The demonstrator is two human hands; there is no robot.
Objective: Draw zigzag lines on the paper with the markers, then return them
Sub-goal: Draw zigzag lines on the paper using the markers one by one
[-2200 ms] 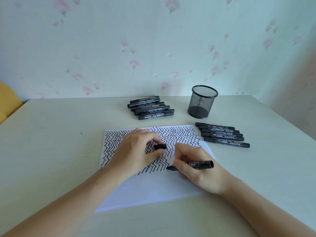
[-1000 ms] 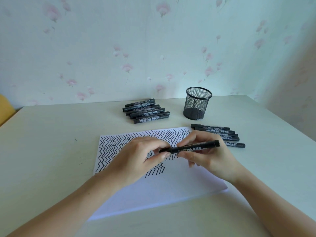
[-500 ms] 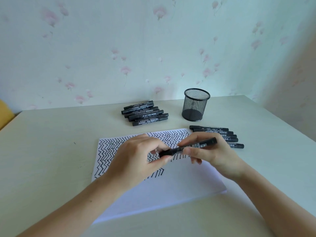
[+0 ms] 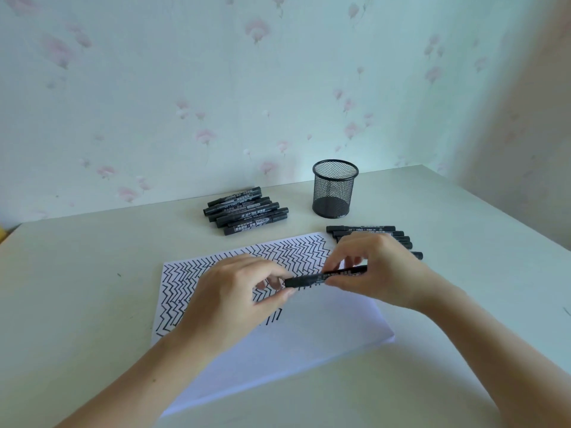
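Observation:
A black marker point(image 4: 324, 277) is held level above the white paper point(image 4: 309, 329), whose upper part is filled with black zigzag lines. My right hand point(image 4: 380, 273) grips the marker's barrel. My left hand point(image 4: 234, 295) pinches its capped left end between thumb and fingers. The cap sits on the marker. A pile of black markers point(image 4: 247, 210) lies at the back of the table. A row of several more markers point(image 4: 370, 234) lies to the right of the paper, partly hidden behind my right hand.
A black mesh pen cup point(image 4: 334, 189) stands at the back right, with nothing showing in it. The pale table point(image 4: 77, 288) runs to a flowered wall behind and has an edge at the right.
The right hand stopped drawing and lifted the marker off the paper. The left hand brought the cap to its tip and pressed it on. Both hands now hold the capped marker.

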